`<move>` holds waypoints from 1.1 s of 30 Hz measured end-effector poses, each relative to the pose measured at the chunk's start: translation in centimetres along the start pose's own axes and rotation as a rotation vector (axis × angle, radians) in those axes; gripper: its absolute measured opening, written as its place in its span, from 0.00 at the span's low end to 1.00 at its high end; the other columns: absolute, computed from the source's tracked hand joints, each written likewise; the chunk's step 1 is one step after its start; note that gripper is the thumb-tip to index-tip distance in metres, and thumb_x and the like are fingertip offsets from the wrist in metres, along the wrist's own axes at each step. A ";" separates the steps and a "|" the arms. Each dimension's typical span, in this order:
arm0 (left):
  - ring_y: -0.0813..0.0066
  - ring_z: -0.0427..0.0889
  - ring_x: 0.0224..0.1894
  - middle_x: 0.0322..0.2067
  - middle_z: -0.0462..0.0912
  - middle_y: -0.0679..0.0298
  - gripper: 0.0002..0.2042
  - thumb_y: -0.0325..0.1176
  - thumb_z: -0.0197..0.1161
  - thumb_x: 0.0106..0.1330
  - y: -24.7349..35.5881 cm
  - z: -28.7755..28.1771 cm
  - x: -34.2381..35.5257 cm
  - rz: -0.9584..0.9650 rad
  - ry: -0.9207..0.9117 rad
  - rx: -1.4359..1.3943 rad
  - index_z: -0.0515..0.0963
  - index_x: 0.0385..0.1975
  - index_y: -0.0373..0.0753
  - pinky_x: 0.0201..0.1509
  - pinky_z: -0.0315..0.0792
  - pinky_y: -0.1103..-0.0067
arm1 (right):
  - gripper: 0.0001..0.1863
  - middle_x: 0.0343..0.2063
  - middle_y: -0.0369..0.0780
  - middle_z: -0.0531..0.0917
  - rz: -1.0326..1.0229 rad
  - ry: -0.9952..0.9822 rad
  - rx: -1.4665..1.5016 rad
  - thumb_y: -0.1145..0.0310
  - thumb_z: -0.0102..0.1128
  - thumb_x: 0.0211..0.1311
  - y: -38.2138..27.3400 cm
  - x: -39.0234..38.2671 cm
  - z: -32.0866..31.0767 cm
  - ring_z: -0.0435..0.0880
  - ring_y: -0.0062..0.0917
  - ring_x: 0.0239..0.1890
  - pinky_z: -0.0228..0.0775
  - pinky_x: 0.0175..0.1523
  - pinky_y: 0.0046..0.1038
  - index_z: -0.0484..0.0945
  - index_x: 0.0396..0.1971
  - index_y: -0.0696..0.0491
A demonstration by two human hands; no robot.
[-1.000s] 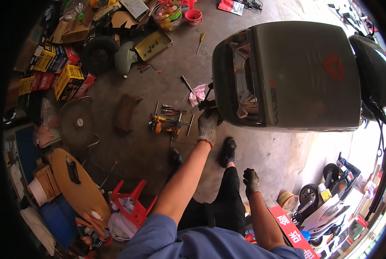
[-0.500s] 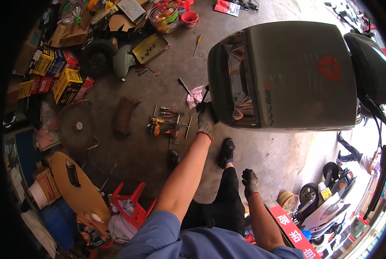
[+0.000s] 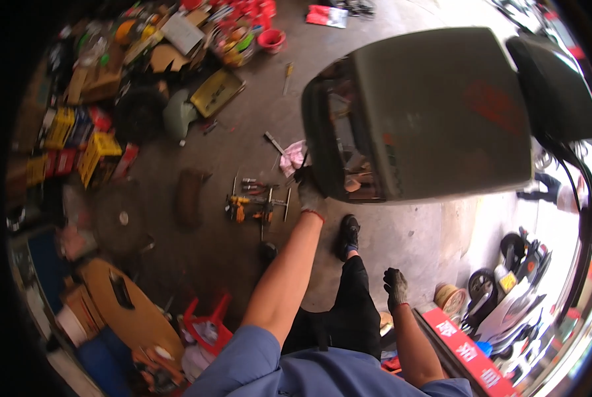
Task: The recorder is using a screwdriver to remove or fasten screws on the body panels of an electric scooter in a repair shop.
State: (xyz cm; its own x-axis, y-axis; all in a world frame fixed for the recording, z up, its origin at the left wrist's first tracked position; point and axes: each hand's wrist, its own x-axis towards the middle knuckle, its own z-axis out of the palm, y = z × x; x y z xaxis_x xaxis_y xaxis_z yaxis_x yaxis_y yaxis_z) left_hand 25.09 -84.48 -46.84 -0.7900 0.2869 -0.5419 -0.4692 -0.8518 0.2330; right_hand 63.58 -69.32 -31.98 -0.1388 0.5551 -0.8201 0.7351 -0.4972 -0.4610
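Note:
The large olive-grey vehicle body (image 3: 455, 126), with a red emblem and a tail-light band (image 3: 350, 126) on its left end, fills the upper right. My left hand (image 3: 311, 197), in a grey glove with dark fingers, reaches up to the near corner of that left end. Its fingers look closed on something dark there, partly hidden and blurred. A pink cloth (image 3: 292, 159) lies on the floor just beyond it. Lower down, my right hand (image 3: 396, 289), gloved as well, hangs apart from the vehicle with fingers curled in and nothing visible in them.
Orange-and-black power drills (image 3: 237, 210) and several hand tools lie left of my feet. A yellow-handled screwdriver (image 3: 288, 76) is farther off. Boxes (image 3: 100, 155) and clutter line the left, near a red stool (image 3: 206, 324). Scooters (image 3: 507, 311) and a red sign (image 3: 464, 347) stand at right.
The picture has shifted and blurred slightly, so the vehicle and far floor things sit more to the left. My right hand appears a little lower and farther right. My left hand stays at the corner.

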 end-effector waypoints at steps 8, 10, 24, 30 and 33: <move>0.55 0.74 0.61 0.62 0.75 0.59 0.23 0.48 0.43 0.78 3.5 5.6 -4.4 -0.180 -0.389 0.471 0.70 0.65 0.44 0.65 0.68 0.53 | 0.41 0.62 0.40 0.80 0.023 0.243 0.557 0.33 0.34 0.74 1.9 4.1 -4.0 0.76 0.30 0.60 0.62 0.61 0.37 0.72 0.67 0.52; 0.54 0.72 0.63 0.65 0.71 0.57 0.24 0.47 0.41 0.77 3.1 5.0 -2.9 -0.207 -0.481 0.386 0.69 0.66 0.42 0.67 0.66 0.51 | 0.43 0.74 0.41 0.64 -0.133 0.202 0.655 0.32 0.32 0.74 -2.5 7.5 -2.9 0.56 0.30 0.77 0.35 0.78 0.39 0.63 0.73 0.53; 0.66 0.76 0.49 0.46 0.79 0.65 0.18 0.48 0.47 0.75 2.5 10.7 -6.7 -0.120 -0.058 0.535 0.74 0.47 0.40 0.46 0.74 0.64 | 0.37 0.78 0.41 0.49 -0.664 -0.245 0.952 0.47 0.29 0.82 -17.3 18.4 5.1 0.43 0.25 0.80 0.33 0.81 0.27 0.46 0.76 0.59; 0.64 0.75 0.56 0.54 0.77 0.60 0.19 0.47 0.46 0.76 2.9 5.6 -3.5 0.382 -0.491 1.508 0.73 0.55 0.40 0.56 0.74 0.61 | 0.39 0.76 0.43 0.55 -0.345 -0.086 1.261 0.42 0.29 0.80 -19.5 12.9 -8.0 0.56 0.29 0.77 0.46 0.79 0.32 0.52 0.75 0.58; 0.63 0.74 0.59 0.59 0.75 0.59 0.20 0.44 0.44 0.77 4.2 5.9 -2.5 0.280 -0.582 1.411 0.71 0.59 0.40 0.59 0.73 0.60 | 0.38 0.78 0.41 0.52 -0.456 -0.190 1.048 0.41 0.30 0.80 -21.3 14.5 6.8 0.50 0.29 0.78 0.40 0.79 0.32 0.51 0.76 0.55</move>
State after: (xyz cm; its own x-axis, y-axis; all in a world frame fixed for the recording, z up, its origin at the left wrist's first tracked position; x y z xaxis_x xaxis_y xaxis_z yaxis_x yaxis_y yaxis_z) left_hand 22.73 -86.20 -39.72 -0.7950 0.6042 -0.0531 0.0006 0.0883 0.9961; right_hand 41.40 -55.27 -36.34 -0.4120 0.7602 -0.5024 -0.3072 -0.6349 -0.7088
